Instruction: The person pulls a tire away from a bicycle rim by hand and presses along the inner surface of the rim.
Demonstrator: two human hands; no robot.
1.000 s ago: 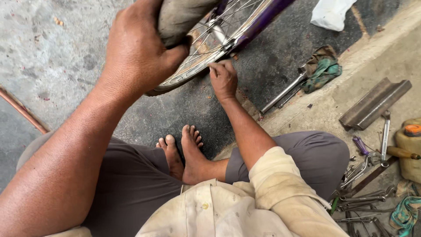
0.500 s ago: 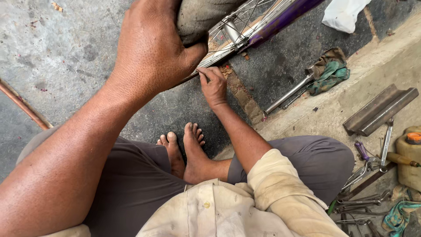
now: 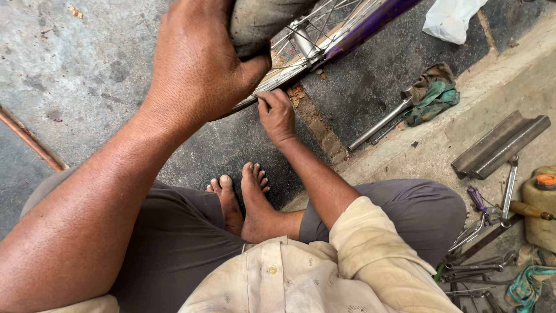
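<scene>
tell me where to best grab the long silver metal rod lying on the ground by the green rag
Grip the long silver metal rod mid-shaft, coming from above. Its lower-left end lies bare on the pavement, while its upper-right end is tucked under the green rag, so the free shaft is the clear part.

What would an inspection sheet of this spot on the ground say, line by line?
Surface: grey concrete ground, with a paler raised slab on the right.
Job's things: bicycle wheel with tyre, purple frame tube.
Clutter: metal pipe, green rag, metal channel, wrenches, yellow jug, white bag.
Hands: left hand grips the tyre; right hand pinches at the rim.
Cables: nothing seen.
Surroundings: copper-coloured rod on the left; bare feet below the wheel.
</scene>
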